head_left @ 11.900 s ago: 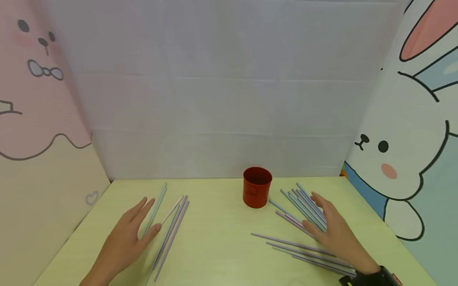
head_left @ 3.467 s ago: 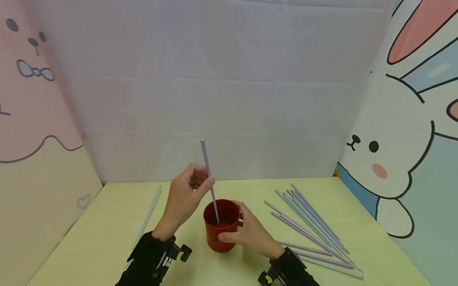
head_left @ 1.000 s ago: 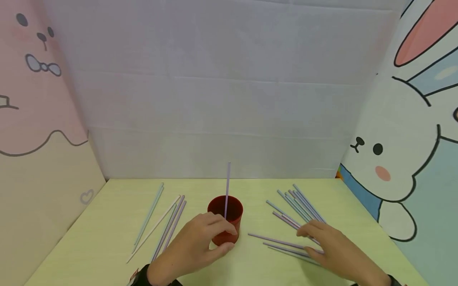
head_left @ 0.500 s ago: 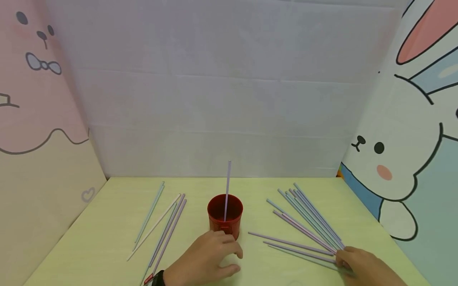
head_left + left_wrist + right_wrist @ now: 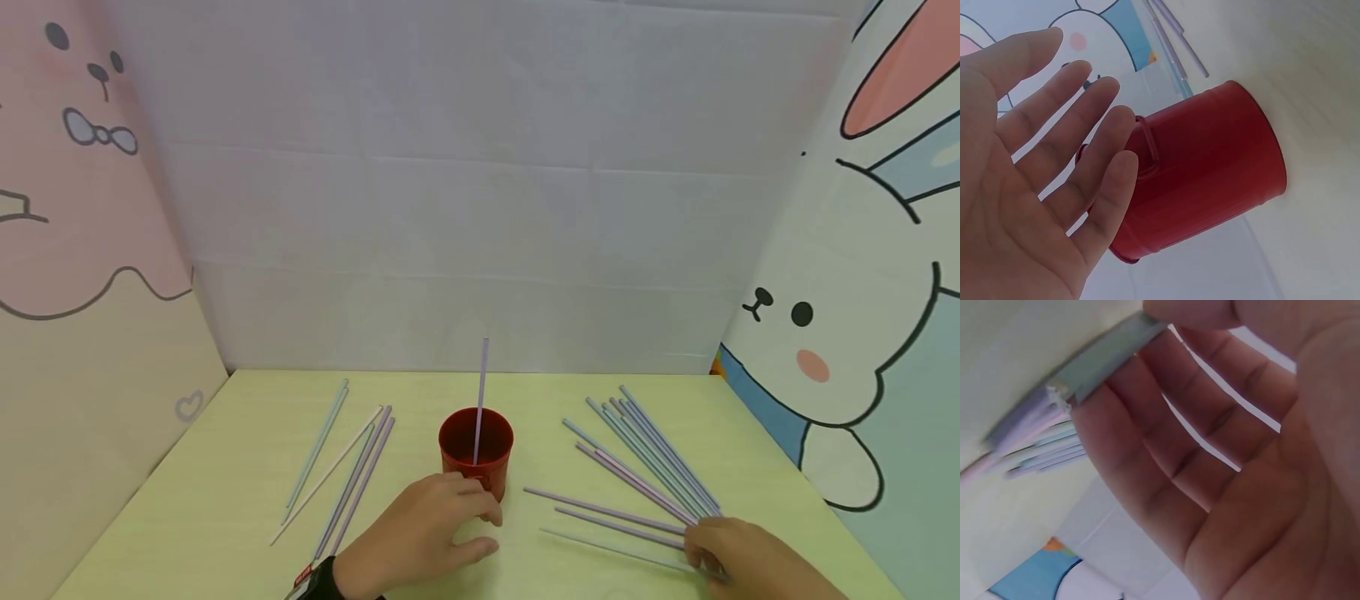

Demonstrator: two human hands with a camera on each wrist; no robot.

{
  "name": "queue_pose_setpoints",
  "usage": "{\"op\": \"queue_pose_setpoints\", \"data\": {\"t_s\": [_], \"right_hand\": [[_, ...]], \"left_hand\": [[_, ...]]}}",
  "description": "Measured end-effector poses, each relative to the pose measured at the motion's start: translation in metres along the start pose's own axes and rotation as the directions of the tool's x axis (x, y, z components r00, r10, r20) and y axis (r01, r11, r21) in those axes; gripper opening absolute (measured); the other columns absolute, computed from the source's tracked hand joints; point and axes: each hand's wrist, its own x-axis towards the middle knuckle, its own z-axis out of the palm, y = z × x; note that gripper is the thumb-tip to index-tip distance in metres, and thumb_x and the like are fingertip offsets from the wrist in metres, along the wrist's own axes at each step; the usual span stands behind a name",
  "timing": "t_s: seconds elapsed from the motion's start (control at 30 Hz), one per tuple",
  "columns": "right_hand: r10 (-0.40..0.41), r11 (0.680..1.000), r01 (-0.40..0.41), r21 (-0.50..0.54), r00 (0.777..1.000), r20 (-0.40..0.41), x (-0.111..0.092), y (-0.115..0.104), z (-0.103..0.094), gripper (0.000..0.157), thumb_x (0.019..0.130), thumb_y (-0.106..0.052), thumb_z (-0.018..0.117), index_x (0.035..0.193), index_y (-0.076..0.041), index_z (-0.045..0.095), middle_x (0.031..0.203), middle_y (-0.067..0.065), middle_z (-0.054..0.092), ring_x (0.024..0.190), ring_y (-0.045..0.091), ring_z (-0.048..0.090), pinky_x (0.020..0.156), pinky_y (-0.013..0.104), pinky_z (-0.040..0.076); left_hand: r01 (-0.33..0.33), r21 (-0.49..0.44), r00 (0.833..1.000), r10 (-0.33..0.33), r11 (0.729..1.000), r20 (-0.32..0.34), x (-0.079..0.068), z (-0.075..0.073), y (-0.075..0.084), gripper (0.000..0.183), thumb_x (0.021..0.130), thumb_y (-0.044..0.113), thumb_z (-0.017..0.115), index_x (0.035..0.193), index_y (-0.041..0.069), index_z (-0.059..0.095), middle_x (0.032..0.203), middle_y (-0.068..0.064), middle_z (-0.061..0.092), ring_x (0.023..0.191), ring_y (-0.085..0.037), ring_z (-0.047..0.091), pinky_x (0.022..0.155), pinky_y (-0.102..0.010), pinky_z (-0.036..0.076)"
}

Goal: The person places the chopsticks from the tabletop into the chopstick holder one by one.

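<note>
A red mug point(image 5: 501, 468) stands mid-table with one lilac straw point(image 5: 482, 392) upright in it, leaning slightly right. Just in front of it hovers my left hand point(image 5: 427, 529), fingers loosely bent and holding nothing. The left wrist view shows those fingers beside the mug's handle point(image 5: 1149, 147); whether they touch it I cannot tell. At the lower right, my right hand point(image 5: 757, 558) pinches the near end of a pale green straw point(image 5: 615, 550). The right wrist view has the thumb point(image 5: 1191, 312) over that straw and fingers beneath it.
Several blue, green, lilac and pink straws point(image 5: 652, 454) lie fanned at the right. Two lilac straws point(image 5: 600, 506) lie closer in. To the left are a white straw point(image 5: 326, 475), two green-blue straws point(image 5: 318, 446) and several lilac and green ones point(image 5: 360, 483).
Earlier, the left hand lowered the lilac straw into the mug while the right hand held the mug. Both let go. The right hand now grips the green straw, drawn away from the lilac ones.
</note>
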Motion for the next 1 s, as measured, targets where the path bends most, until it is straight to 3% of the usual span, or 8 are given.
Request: {"op": "queue_pose_setpoints", "data": {"t_s": [0.2,0.37,0.6,1.0], "right_hand": [[0.008,1.000,-0.008,-0.026,1.000,-0.003,0.026,-0.045,-0.018,0.025,0.078,-0.011,0.073,0.083,-0.030,0.058,0.076,-0.021,0.044,0.066,0.000,0.042,0.057,0.024,0.043],[-0.125,0.990,0.118,-0.076,0.987,-0.099,0.054,-0.080,-0.025,0.027,0.077,-0.009,0.073,0.083,-0.030,0.058,0.080,-0.020,0.045,0.068,0.000,0.043,0.059,0.021,0.044],[-0.150,0.988,0.145,-0.057,0.984,-0.095,0.093,-0.123,-0.030,0.021,0.077,-0.011,0.073,0.085,-0.026,0.061,0.080,-0.017,0.051,0.068,0.001,0.045,0.061,0.022,0.046],[-0.249,0.968,0.242,-0.065,0.955,-0.162,0.126,-0.155,-0.031,0.023,0.075,-0.006,0.072,0.084,-0.025,0.063,0.077,-0.016,0.052,0.067,0.003,0.045,0.060,0.019,0.043]], "left_hand": [[0.006,-0.021,0.999,-0.007,1.000,-0.049,0.000,-0.017,-0.001,0.015,0.084,0.034,0.073,0.094,0.030,0.062,0.091,0.020,0.058,0.079,0.000,0.050,0.069,-0.017,0.044],[0.000,0.005,0.995,0.001,1.000,-0.095,-0.001,-0.024,-0.003,0.016,0.084,0.034,0.074,0.094,0.029,0.062,0.091,0.017,0.060,0.080,0.001,0.049,0.069,-0.017,0.045],[0.031,-0.009,0.997,-0.031,0.999,-0.072,-0.001,-0.025,-0.003,0.016,0.083,0.031,0.075,0.094,0.028,0.064,0.090,0.019,0.059,0.079,-0.002,0.051,0.068,-0.017,0.045],[0.016,-0.030,0.997,-0.018,0.999,-0.078,0.002,-0.021,-0.007,0.020,0.078,0.021,0.080,0.088,0.026,0.063,0.081,0.019,0.055,0.072,0.000,0.049,0.065,-0.011,0.041]]}}
